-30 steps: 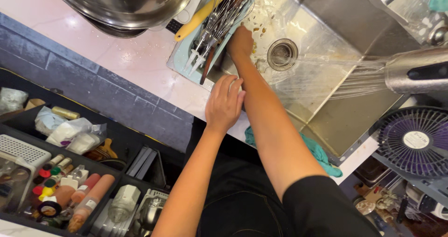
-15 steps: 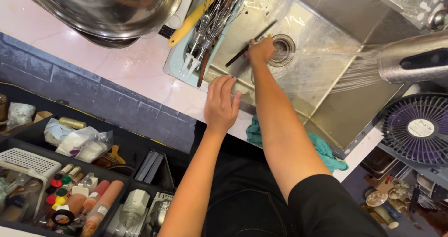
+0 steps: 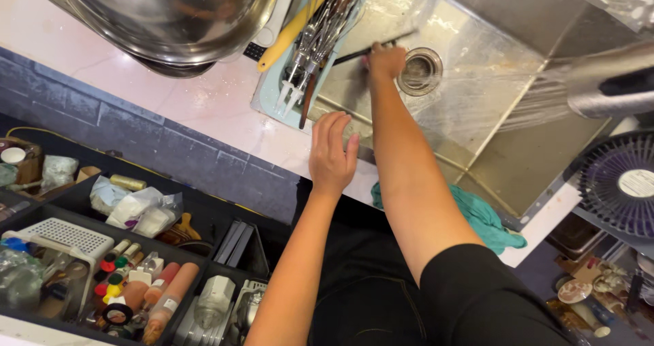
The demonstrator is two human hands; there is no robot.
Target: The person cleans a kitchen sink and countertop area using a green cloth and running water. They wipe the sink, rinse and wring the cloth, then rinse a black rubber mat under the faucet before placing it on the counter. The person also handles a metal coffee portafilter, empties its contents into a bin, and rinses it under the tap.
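Note:
My right hand reaches down into the steel sink beside the round drain and grips a thin dark utensil that lies slanted across the sink floor. My left hand rests flat, fingers apart, on the sink's front edge and holds nothing. Just left of my right hand a pale green tray carries forks, whisks and a yellow-handled tool. Water sprays from a steel faucet head at the right.
A large steel bowl sits on the pink counter at top left. A teal cloth hangs off the counter edge. Black drawers below hold bottles, bags and small tools. A purple fan stands at the right.
My right hand moved from the tray's edge toward the drain and took hold of the dark utensil. My left hand stayed on the sink's edge, its fingers spreading flatter.

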